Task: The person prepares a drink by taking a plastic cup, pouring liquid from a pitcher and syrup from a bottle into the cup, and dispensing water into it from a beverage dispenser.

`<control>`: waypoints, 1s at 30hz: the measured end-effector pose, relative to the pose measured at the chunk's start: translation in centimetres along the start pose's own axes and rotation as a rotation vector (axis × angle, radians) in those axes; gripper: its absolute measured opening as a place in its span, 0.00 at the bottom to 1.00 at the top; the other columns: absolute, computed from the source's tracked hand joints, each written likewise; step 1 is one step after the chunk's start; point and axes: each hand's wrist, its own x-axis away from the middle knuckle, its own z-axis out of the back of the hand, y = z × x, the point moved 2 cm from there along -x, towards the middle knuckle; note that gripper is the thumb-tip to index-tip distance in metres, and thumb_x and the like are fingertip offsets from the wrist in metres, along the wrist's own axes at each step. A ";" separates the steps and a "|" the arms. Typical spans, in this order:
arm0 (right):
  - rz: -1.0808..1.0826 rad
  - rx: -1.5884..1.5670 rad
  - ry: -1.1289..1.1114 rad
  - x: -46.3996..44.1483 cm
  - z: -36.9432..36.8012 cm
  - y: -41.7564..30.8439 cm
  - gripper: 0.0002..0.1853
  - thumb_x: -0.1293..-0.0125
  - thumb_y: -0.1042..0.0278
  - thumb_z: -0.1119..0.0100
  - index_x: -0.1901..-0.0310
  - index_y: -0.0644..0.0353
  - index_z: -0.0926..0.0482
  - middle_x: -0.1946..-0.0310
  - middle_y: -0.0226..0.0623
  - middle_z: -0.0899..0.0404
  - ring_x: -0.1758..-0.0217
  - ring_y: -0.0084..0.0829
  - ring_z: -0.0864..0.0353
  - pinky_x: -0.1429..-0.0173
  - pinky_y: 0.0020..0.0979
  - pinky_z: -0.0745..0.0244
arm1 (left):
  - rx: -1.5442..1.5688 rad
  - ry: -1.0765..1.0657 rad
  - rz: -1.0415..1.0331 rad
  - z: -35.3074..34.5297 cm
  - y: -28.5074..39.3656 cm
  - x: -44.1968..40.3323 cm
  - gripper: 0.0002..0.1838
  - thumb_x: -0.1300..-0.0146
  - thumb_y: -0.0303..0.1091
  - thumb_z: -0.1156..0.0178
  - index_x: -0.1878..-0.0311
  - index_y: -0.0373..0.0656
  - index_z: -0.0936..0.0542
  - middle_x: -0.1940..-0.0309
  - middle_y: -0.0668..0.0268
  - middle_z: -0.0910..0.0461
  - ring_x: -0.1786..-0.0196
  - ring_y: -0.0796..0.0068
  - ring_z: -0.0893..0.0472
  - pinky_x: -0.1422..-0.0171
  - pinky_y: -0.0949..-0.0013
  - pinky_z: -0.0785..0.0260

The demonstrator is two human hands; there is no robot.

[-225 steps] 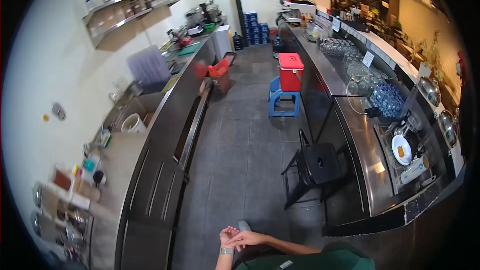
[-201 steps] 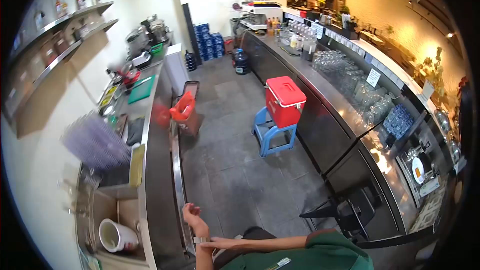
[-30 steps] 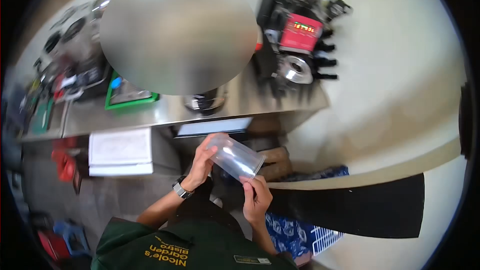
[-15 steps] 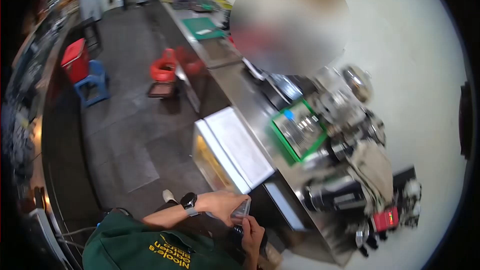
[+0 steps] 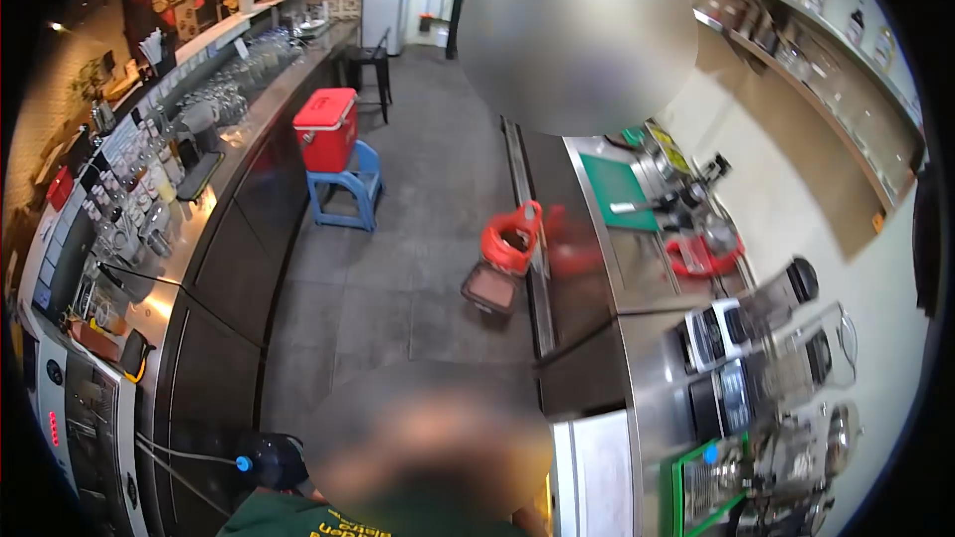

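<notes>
A blurred patch covers the area in front of my green shirt (image 5: 274,515), which has yellow lettering. Skin-coloured smears show inside it, but my left and right hands cannot be made out, nor can anything in them. A sliver of skin shows at the patch's lower right edge, close to the white lid (image 5: 595,472) of an under-counter unit. On the left, a dark bottle with a blue cap (image 5: 244,463) is near my arm.
A steel counter (image 5: 647,358) on the right holds blenders (image 5: 736,398), a green-rimmed tray (image 5: 686,507) and a green cutting board (image 5: 617,191). Along the aisle are a red bucket (image 5: 510,251) and a red cooler (image 5: 326,129) on a blue stool (image 5: 343,189). Bottles and glasses line the left counter.
My view has swung up and left, bringing in the left counter and the wall shelves. My hands, earlier together on a small clear item, are now hidden by the blur.
</notes>
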 end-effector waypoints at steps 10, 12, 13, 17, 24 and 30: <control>0.047 0.149 -0.343 -19.3 2.6 1.3 0.10 0.24 0.70 0.56 0.57 0.68 0.26 0.66 0.44 0.14 0.63 0.29 0.13 0.58 0.28 0.20 | -0.032 -0.074 0.243 9.3 -4.7 -12.6 0.44 0.60 0.49 0.28 0.45 0.28 0.34 0.60 0.39 0.19 0.55 0.42 0.18 0.53 0.52 0.23; -0.009 0.015 -0.442 -22.8 2.5 1.1 0.09 0.24 0.71 0.56 0.57 0.68 0.26 0.64 0.44 0.14 0.60 0.28 0.14 0.55 0.26 0.20 | -0.018 -0.078 0.240 11.7 -6.0 -14.6 0.45 0.60 0.49 0.28 0.44 0.28 0.35 0.60 0.39 0.19 0.55 0.41 0.18 0.53 0.52 0.23; -0.046 -0.049 -0.492 -24.3 2.4 1.1 0.09 0.24 0.72 0.56 0.57 0.68 0.27 0.63 0.44 0.14 0.58 0.27 0.14 0.54 0.26 0.20 | -0.012 -0.093 0.239 12.8 -6.6 -15.2 0.45 0.60 0.49 0.28 0.43 0.28 0.35 0.59 0.39 0.19 0.55 0.41 0.18 0.53 0.52 0.23; -0.075 -0.362 -0.749 -30.4 0.3 4.0 0.08 0.26 0.73 0.50 0.50 0.63 0.28 0.60 0.33 0.15 0.55 0.16 0.20 0.52 0.20 0.26 | -0.037 -0.098 0.247 16.6 -10.0 -16.8 0.45 0.56 0.49 0.29 0.41 0.29 0.37 0.58 0.40 0.19 0.54 0.42 0.18 0.52 0.51 0.24; -0.377 -0.430 -1.099 -45.5 -6.1 5.3 0.11 0.28 0.73 0.47 0.46 0.63 0.28 0.61 0.27 0.19 0.63 0.12 0.25 0.58 0.17 0.31 | 0.001 -0.137 0.293 24.1 -20.8 -21.5 0.42 0.53 0.49 0.28 0.42 0.30 0.36 0.57 0.40 0.20 0.53 0.42 0.18 0.52 0.52 0.23; -0.467 -0.495 -1.316 -62.0 -14.4 3.6 0.14 0.32 0.75 0.44 0.45 0.62 0.27 0.63 0.23 0.20 0.66 0.10 0.30 0.62 0.15 0.36 | 0.109 -0.081 0.278 36.6 -29.8 -25.5 0.42 0.54 0.50 0.28 0.45 0.29 0.35 0.60 0.40 0.19 0.57 0.43 0.17 0.55 0.53 0.23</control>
